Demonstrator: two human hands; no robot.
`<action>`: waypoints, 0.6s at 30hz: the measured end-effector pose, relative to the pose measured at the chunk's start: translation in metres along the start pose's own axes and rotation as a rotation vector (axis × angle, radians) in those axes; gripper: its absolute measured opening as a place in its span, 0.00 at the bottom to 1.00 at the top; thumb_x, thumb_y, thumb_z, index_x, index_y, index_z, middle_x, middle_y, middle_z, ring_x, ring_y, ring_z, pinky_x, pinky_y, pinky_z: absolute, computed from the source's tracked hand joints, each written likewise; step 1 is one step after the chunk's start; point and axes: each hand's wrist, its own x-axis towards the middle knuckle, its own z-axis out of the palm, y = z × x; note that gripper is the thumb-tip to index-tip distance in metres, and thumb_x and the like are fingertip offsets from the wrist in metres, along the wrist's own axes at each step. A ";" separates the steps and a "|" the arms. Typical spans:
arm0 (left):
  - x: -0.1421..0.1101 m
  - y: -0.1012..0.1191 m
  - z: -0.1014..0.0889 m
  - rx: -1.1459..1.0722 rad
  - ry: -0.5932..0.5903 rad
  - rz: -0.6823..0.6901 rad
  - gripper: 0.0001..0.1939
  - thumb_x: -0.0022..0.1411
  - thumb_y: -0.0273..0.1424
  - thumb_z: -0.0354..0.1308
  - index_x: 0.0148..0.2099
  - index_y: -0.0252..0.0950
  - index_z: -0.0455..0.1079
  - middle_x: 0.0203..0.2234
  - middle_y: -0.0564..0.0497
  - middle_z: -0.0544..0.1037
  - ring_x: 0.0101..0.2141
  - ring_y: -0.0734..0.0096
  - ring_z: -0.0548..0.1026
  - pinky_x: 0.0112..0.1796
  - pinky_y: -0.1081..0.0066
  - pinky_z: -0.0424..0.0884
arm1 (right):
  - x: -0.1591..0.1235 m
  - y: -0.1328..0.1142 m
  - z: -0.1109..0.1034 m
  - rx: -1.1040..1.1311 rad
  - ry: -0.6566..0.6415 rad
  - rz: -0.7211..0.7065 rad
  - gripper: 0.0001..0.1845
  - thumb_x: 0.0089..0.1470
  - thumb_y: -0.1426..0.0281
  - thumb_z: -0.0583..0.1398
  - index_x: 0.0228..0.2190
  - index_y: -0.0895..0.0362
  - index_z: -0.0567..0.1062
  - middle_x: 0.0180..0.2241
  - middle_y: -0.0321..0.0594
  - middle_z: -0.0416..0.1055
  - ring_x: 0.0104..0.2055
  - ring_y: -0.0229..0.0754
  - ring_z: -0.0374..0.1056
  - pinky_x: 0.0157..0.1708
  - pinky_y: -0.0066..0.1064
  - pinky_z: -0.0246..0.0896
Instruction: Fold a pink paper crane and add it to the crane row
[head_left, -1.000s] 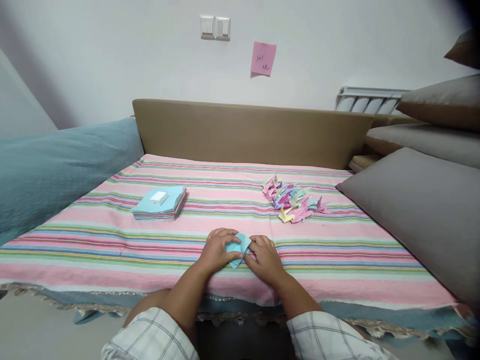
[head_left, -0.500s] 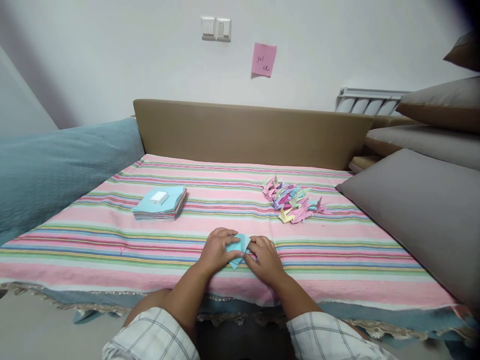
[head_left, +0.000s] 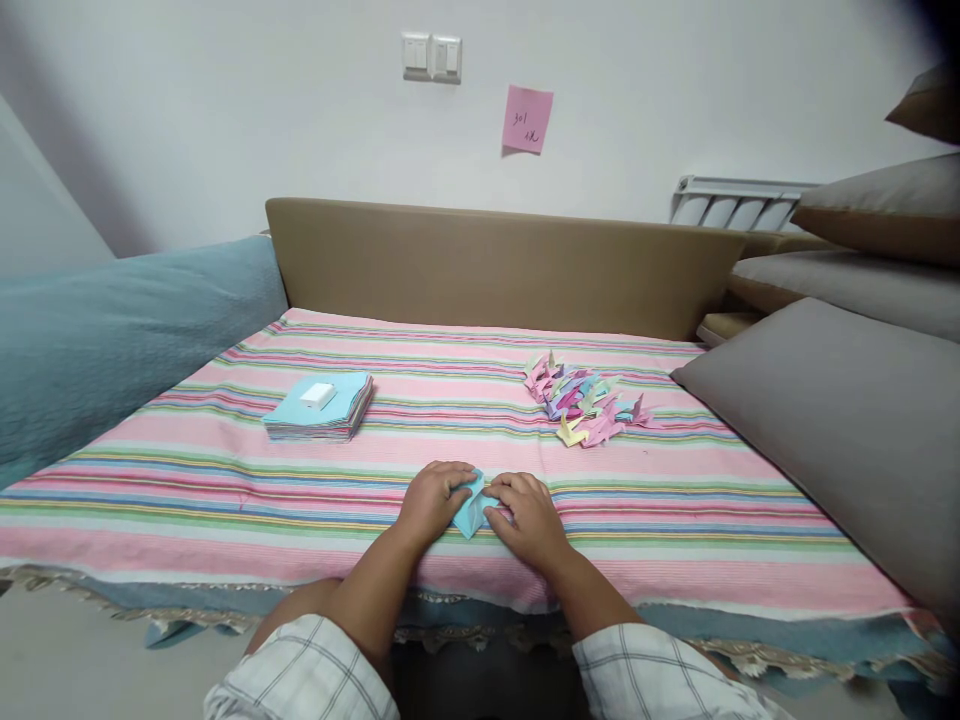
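A small folded sheet of blue origami paper (head_left: pixel 471 514) lies on the striped cloth near the front edge, one pointed corner toward me. My left hand (head_left: pixel 436 500) grips its left side, thumb and fingers closed on the paper. On the other side, my right hand (head_left: pixel 525 510) pinches the right edge between thumb and fingertips. Creases show across the paper's middle; its outer edges are partly hidden under the fingers. Beyond the hands, to the right, sits a heap of folded paper cranes (head_left: pixel 589 400) in several colours.
A stack of square coloured paper (head_left: pixel 319 408) stands at the left with a small white block (head_left: pixel 318 396) on top. Grey cushions (head_left: pixel 840 430) bound the right side, a blue-covered bolster (head_left: pixel 135 330) the left. A brown backrest (head_left: pixel 487 265) runs along the wall.
The paper's upper flap, raised between my hands before, now lies flatter and narrower. My left thumb has moved up from the lower part of the paper. Both hands stay in nearly the same place.
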 end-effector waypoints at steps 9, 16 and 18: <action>-0.001 0.003 0.000 -0.049 0.019 -0.053 0.11 0.56 0.24 0.54 0.36 0.40 0.75 0.39 0.51 0.79 0.42 0.68 0.75 0.45 0.64 0.69 | 0.000 0.000 -0.001 0.007 0.002 -0.004 0.12 0.53 0.66 0.58 0.40 0.50 0.74 0.42 0.37 0.70 0.45 0.43 0.60 0.47 0.37 0.51; -0.003 0.005 -0.013 -0.127 -0.141 -0.023 0.21 0.43 0.27 0.65 0.43 0.41 0.73 0.49 0.47 0.73 0.49 0.60 0.70 0.50 0.61 0.63 | 0.000 0.002 -0.001 0.008 -0.006 -0.002 0.12 0.53 0.65 0.58 0.40 0.50 0.74 0.42 0.38 0.69 0.45 0.44 0.60 0.46 0.37 0.51; -0.004 0.004 -0.013 -0.141 -0.155 -0.044 0.22 0.42 0.28 0.67 0.44 0.41 0.72 0.50 0.47 0.72 0.50 0.59 0.69 0.51 0.61 0.63 | 0.001 0.001 -0.002 0.009 -0.013 0.001 0.12 0.53 0.65 0.58 0.40 0.50 0.74 0.41 0.37 0.69 0.45 0.44 0.60 0.46 0.37 0.51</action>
